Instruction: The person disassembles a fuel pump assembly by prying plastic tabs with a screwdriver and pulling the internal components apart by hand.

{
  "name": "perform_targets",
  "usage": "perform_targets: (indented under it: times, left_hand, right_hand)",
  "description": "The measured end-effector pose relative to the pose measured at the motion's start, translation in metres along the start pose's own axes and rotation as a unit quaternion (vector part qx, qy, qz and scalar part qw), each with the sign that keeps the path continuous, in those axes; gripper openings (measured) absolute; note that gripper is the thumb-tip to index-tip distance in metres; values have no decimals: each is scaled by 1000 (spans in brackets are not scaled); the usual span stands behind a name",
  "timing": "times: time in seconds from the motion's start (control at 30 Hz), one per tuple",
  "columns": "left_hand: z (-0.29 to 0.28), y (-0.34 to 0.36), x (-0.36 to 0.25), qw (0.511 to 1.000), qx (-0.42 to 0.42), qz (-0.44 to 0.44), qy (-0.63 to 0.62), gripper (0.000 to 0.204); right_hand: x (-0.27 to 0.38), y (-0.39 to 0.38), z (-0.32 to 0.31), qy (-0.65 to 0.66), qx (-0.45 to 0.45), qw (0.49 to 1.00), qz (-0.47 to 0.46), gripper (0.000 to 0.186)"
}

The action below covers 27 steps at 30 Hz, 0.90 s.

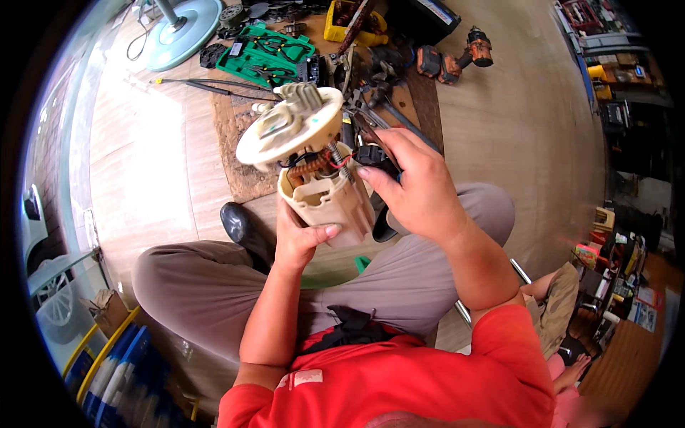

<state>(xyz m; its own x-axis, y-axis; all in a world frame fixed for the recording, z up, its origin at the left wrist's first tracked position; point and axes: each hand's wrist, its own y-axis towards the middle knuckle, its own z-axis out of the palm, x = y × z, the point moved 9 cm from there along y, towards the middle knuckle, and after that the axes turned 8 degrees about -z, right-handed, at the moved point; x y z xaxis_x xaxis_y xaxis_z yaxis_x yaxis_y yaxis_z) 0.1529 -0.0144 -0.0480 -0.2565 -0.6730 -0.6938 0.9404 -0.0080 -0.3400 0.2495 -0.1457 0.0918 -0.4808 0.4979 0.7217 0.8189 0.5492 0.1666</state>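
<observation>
In front of my lap I hold up a cream plastic fuel pump module (pixel 327 205). Its round lid (pixel 325 128) is tilted and stands apart from the cup, with a spring, wires and a brown ribbed hose showing in the gap. My left hand (pixel 294 239) wraps round the cup from below, thumb across its front. At the cup's right side, my right hand (pixel 422 184) pinches a small black plastic part (pixel 376 158) between thumb and fingers. Red wires run close to that part. Whether it is fixed to the module I cannot tell.
A worn brown board (pixel 242 160) lies on the tiled floor, strewn with hand tools. Beyond are a green tool case (pixel 264 60), a yellow bin (pixel 355 27), an orange-black cordless power tool (pixel 477 51) and a pale blue round base (pixel 187 44). Another person's leg (pixel 558 303) is at right.
</observation>
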Motion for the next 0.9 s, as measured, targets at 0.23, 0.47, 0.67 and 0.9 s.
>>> perform_targets:
  times: [0.23, 0.47, 0.67, 0.9]
  left_hand:
    - [-7, 1, 2, 999, -53, -4, -5, 105]
    - [0, 0, 3, 999, -18, -11, -28, 92]
    - [6, -3, 20, 988, 45, -92, -113, 91]
    - [5, -2, 30, 982, 57, -111, -139, 89]
  right_hand:
    - [-8, -4, 14, -47, 40, 998, 30, 34]
    - [-10, -4, 2, -30, 12, 999, 24, 36]
    - [-4, -3, 3, -39, 13, 999, 20, 36]
    - [-3, -6, 6, -66, 34, 997, 14, 43]
